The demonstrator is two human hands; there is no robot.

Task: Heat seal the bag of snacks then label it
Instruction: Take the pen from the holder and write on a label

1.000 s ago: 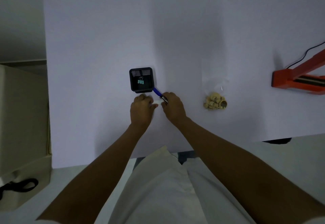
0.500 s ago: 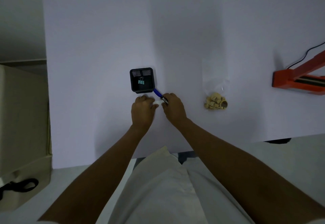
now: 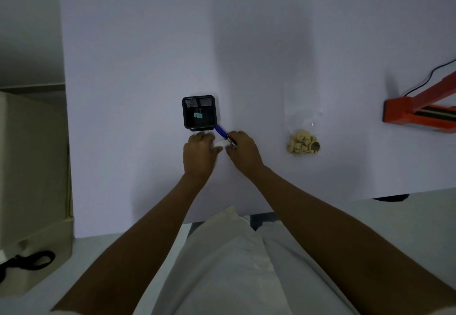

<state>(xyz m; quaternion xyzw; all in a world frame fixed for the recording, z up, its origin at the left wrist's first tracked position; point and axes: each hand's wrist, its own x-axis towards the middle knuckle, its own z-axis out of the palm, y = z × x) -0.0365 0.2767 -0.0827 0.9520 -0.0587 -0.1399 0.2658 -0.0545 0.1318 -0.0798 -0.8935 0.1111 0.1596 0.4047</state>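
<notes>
Right hand [image 3: 243, 150]: fingers gripping blue pen [image 3: 225, 135], writing. Left hand [image 3: 199, 153]: fingers pinning white label [image 3: 220, 143]. Snack bag [image 3: 303, 132]: lying well right, near heat sealer [image 3: 419, 114]. Risk: label slipping, ink smearing.

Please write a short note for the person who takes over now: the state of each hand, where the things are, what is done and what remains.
Right hand: holds the blue pen, tip toward a small white label.
Left hand: rests on the label and steadies it.
Bag of snacks: lies flat to the right, untouched; whether it is sealed cannot be seen.
Heat sealer: far right, arm raised.
Left: finish writing the label, then stick it on the bag.
</notes>
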